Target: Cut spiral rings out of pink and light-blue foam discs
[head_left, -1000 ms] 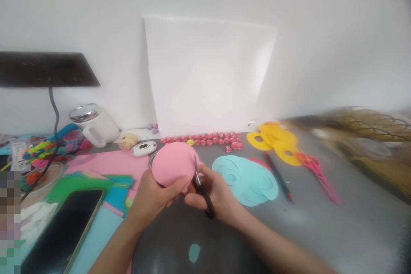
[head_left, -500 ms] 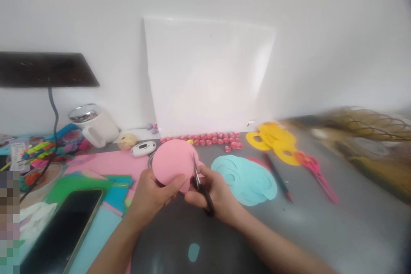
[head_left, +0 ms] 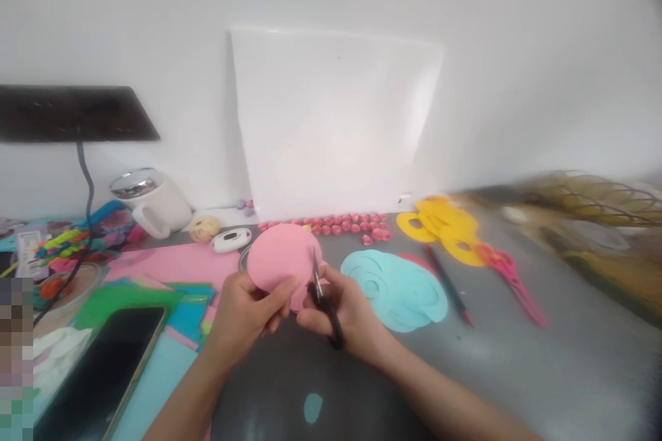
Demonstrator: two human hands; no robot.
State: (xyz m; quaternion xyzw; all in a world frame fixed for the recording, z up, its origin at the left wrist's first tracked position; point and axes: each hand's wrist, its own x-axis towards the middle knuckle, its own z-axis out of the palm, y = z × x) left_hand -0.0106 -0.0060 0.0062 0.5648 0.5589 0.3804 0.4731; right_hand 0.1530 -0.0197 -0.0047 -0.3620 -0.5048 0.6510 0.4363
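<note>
My left hand (head_left: pixel 253 306) pinches a round piece of pink paper (head_left: pixel 283 256) by its lower edge, thumb on top. In my right hand (head_left: pixel 349 310) are black-handled scissors (head_left: pixel 327 309), their blades pointing up at the paper's right edge. A strip of pink paper hangs below the disc, between both hands. Right of my right hand lies a pile of light blue paper spirals (head_left: pixel 396 289). A small teal paper scrap (head_left: pixel 313 408) rests on the grey table in front of me.
Rolled red paper pieces (head_left: pixel 341 224) line the wall. Yellow cut-outs (head_left: pixel 445 224), a dark pencil (head_left: pixel 449 286) and pink scissors (head_left: pixel 512 282) lie to the right. Leftward are a phone (head_left: pixel 103 372), coloured sheets (head_left: pixel 170 255) and a white mug (head_left: pixel 152 200). A white board (head_left: pixel 338 124) leans behind.
The pink disc has turned and shifted slightly in my left hand, whose thumb has moved a little along it. The scissors stay at its right edge.
</note>
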